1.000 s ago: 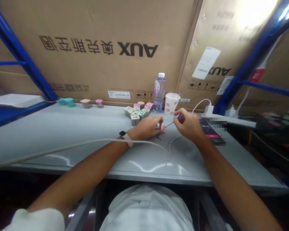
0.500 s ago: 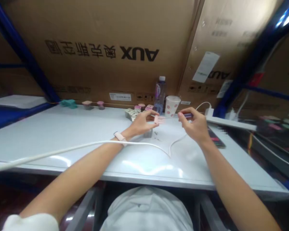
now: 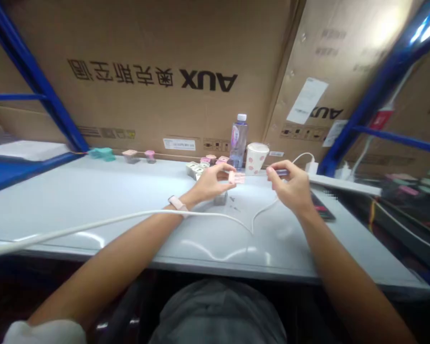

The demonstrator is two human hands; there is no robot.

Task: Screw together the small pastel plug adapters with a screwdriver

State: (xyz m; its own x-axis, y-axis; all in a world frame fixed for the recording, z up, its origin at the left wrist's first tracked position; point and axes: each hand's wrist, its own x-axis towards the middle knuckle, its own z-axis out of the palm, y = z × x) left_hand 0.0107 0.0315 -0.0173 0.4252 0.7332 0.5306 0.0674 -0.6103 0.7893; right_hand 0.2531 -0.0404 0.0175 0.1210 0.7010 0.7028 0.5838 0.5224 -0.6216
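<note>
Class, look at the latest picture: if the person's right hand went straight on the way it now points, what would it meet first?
Probably the small pink plastic piece held in the left hand, just ahead of the right hand; depth is hard to judge from this one view.

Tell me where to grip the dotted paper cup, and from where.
Grip the paper cup around its mid-wall from the near side: it stands upright, tapering downward, and the water bottle stands close on its left, so that side looks tight.
</note>
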